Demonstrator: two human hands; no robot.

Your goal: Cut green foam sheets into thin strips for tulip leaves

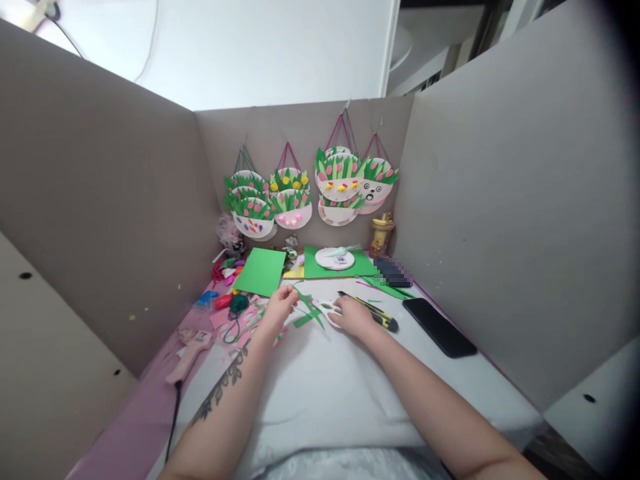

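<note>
Here, L hand (278, 308) fingers pinch green paper strip (306, 304), R hand (353, 315) grips scissors (325, 309); knife (370, 312), phone (439, 327) nearby.

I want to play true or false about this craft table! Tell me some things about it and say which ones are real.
1. The right hand holds white-handled scissors. True.
2. The left hand holds a piece of green paper. True.
3. The black phone lies to the left of both hands. False: it lies to the right of them.
4. Paper-plate flower baskets hang on the back wall. True.
5. The glue gun is in the left hand. False: it lies on the table, off to the left.
6. The flat sheet of paper behind the left hand is blue. False: it is green.
</note>
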